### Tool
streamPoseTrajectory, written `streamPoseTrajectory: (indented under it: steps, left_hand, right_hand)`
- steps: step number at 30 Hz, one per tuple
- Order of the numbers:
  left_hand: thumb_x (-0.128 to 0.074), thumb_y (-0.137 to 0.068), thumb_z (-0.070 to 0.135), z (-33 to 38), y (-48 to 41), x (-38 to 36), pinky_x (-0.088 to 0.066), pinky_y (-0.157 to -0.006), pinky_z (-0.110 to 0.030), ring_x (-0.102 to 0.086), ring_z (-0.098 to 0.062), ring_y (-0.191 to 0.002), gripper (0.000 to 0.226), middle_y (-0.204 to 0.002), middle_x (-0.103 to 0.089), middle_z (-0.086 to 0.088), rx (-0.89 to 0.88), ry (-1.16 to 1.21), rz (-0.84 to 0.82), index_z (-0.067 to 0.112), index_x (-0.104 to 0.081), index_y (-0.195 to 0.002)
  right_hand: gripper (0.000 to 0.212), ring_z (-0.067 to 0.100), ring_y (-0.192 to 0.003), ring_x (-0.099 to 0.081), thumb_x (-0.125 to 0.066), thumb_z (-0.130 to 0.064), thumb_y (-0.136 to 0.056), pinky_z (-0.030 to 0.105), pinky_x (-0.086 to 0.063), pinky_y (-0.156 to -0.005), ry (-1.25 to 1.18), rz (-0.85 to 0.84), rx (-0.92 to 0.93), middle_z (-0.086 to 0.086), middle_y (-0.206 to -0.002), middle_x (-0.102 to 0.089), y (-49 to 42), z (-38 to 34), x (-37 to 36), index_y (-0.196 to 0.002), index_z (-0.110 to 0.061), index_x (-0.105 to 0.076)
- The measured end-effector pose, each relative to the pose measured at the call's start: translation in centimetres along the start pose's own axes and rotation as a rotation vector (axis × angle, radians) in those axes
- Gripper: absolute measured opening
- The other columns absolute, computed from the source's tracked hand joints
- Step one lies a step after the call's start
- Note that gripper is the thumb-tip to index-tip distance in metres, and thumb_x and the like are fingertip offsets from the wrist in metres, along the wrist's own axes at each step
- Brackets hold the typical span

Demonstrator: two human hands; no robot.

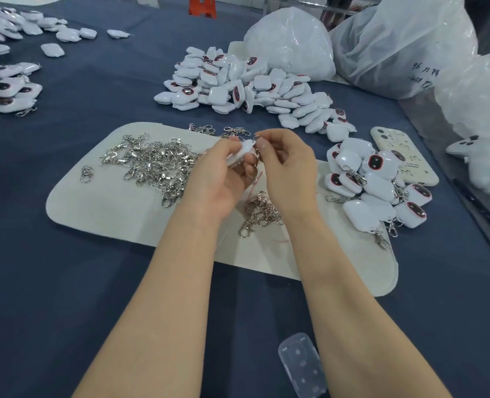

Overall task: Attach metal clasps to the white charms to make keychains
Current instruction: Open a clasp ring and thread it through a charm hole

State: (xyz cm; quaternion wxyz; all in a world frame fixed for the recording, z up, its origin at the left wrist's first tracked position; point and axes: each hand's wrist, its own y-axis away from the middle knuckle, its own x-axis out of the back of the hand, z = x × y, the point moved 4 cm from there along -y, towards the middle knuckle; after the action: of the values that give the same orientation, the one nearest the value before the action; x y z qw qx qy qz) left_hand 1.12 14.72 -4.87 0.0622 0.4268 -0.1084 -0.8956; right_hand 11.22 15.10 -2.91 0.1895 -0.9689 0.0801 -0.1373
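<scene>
My left hand [223, 173] grips a white charm [245, 149] above the white felt mat [100, 208]. My right hand [284, 165] pinches a metal clasp [257, 156] against the charm's top edge; most of the clasp is hidden by fingers. A heap of loose silver clasps [155, 165] lies on the mat to the left of my hands. A smaller cluster of clasps [259, 211] lies below my hands. Bare white charms [246, 87] are piled behind the mat. Charms with clasps attached [378, 185] are heaped at the mat's right end.
A phone in a cream case [407, 159] lies right of the finished heap. Clear plastic bags [404, 44] stand at the back right. More charms [5, 93] sit at the far left on the dark blue cloth. A clear plastic piece [301, 366] lies near the front edge.
</scene>
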Motion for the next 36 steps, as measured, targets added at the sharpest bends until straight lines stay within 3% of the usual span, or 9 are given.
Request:
streamPoseTrajectory:
  steps: [5,8,11,14,18,22,28,31,36]
  left_hand:
    - [-0.040,-0.091,-0.001,0.4,0.0,0.2,-0.043,-0.049,-0.019,-0.051,-0.007,-0.043,0.019,-0.077,-0.054,-0.005,-0.191,-0.259,0.122,0.016,-0.048,-0.095]
    - [-0.042,-0.090,0.000,0.9,0.4,0.0,-0.047,-0.054,-0.017,-0.054,0.003,-0.045,0.023,-0.082,-0.055,0.003,-0.404,-0.586,0.137,0.019,-0.047,-0.101]
    - [-0.042,-0.089,0.000,1.0,0.5,-0.3,-0.048,-0.055,-0.014,-0.055,0.007,-0.049,0.025,-0.085,-0.056,0.005,-0.487,-0.675,0.100,0.019,-0.047,-0.103]
    - [-0.042,-0.089,-0.001,0.7,0.2,-0.1,-0.050,-0.060,-0.019,-0.058,0.003,-0.052,0.025,-0.089,-0.057,0.001,-0.436,-0.546,0.111,0.020,-0.048,-0.101]
    - [-0.040,-0.092,-0.002,0.0,-0.2,-0.1,-0.046,-0.051,-0.018,-0.054,-0.008,-0.049,0.017,-0.076,-0.057,-0.006,-0.191,-0.191,0.087,0.013,-0.049,-0.096]
    - [-0.039,-0.093,0.002,-0.6,0.2,-0.6,-0.045,-0.047,-0.014,-0.051,-0.007,-0.046,0.011,-0.058,-0.053,-0.007,0.094,0.152,-0.038,0.000,-0.050,-0.092]
    - [-0.036,-0.093,0.002,-0.6,0.3,-0.9,-0.045,-0.048,-0.013,-0.052,-0.007,-0.044,0.011,-0.048,-0.052,-0.004,0.136,0.218,-0.083,0.001,-0.047,-0.095]
    - [-0.039,-0.092,0.000,-0.3,-0.1,-0.4,-0.044,-0.046,-0.017,-0.050,-0.009,-0.044,0.012,-0.063,-0.052,-0.006,-0.006,0.060,0.018,0.006,-0.047,-0.085]
    - [-0.044,-0.088,-0.001,1.2,0.5,-0.3,-0.052,-0.065,-0.025,-0.057,0.001,-0.057,0.028,-0.089,-0.054,0.005,-0.469,-0.651,0.115,0.017,-0.045,-0.109]
  right_hand:
    - [0.013,0.012,-0.079,-0.056,-0.056,-0.007,-0.090,0.014,-0.038,-0.069,0.331,-0.080,0.151,0.002,-0.087,-0.068,-0.1,-0.5,0.2,-0.094,-0.007,-0.068]
    - [0.014,0.011,-0.073,-0.050,-0.055,-0.006,-0.089,0.017,-0.032,-0.064,0.402,-0.146,0.139,-0.001,-0.079,-0.064,-0.4,-0.2,0.2,-0.092,-0.006,-0.069]
    - [0.016,0.012,-0.075,-0.055,-0.054,-0.005,-0.091,0.017,-0.038,-0.066,0.352,-0.182,0.078,-0.004,-0.080,-0.063,-0.3,-0.1,0.1,-0.097,-0.009,-0.067]
    - [0.015,0.013,-0.079,-0.060,-0.053,-0.004,-0.090,0.018,-0.047,-0.071,0.102,-0.180,-0.090,0.000,-0.085,-0.064,-0.2,0.4,-0.1,-0.100,-0.011,-0.062]
    - [0.010,0.015,-0.081,-0.061,-0.058,-0.005,-0.089,0.028,-0.052,-0.080,-0.078,-0.077,-0.171,0.001,-0.085,-0.065,-0.2,0.8,0.0,-0.086,-0.015,-0.060]
    - [0.015,0.008,-0.076,-0.063,-0.059,-0.003,-0.089,0.025,-0.053,-0.078,-0.094,0.004,-0.070,-0.007,-0.080,-0.064,-0.2,0.3,0.1,-0.086,-0.017,-0.060]
    - [0.014,0.003,-0.076,-0.060,-0.060,-0.006,-0.088,0.015,-0.048,-0.074,0.037,0.073,0.082,-0.012,-0.078,-0.064,0.0,-0.4,0.5,-0.085,-0.020,-0.062]
    - [0.008,0.009,-0.077,-0.057,-0.059,-0.004,-0.087,0.013,-0.043,-0.073,0.199,0.017,0.164,0.000,-0.083,-0.067,-0.1,-0.7,0.5,-0.087,-0.008,-0.066]
    - [0.008,0.009,-0.071,-0.051,-0.059,-0.004,-0.087,0.006,-0.036,-0.064,0.336,-0.082,0.134,-0.003,-0.076,-0.062,-0.4,-0.4,0.5,-0.085,-0.007,-0.065]
